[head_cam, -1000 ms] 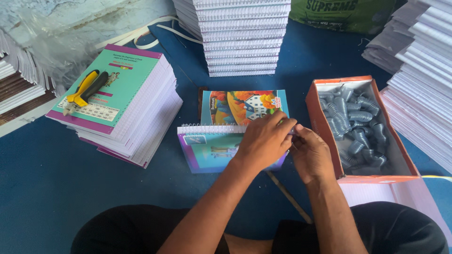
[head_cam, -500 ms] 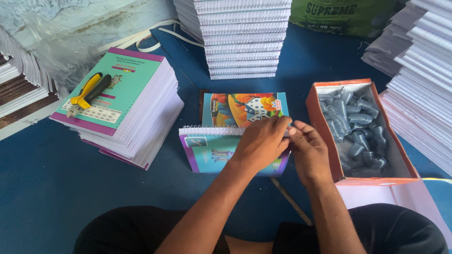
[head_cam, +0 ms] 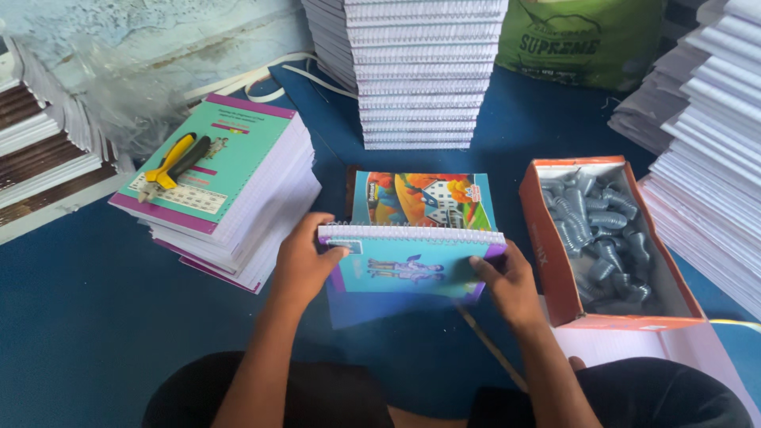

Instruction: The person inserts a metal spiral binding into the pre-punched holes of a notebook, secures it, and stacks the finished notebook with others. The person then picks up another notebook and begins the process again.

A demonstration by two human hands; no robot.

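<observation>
Spiral notebook point(head_cam: 412, 265) between both hands — blue floor point(head_cam: 79, 317), paper stacks point(head_cam: 424, 71).

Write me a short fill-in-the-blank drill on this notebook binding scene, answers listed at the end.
1. Both hands grip a notebook bound along its top edge with a white ____.
2. The yellow-handled pliers lie on a stack of ____.
3. The orange box beside the right hand holds grey ____.
4. The left hand holds the notebook's ____ side.

Answers: spiral; notebooks; coils; left
</observation>
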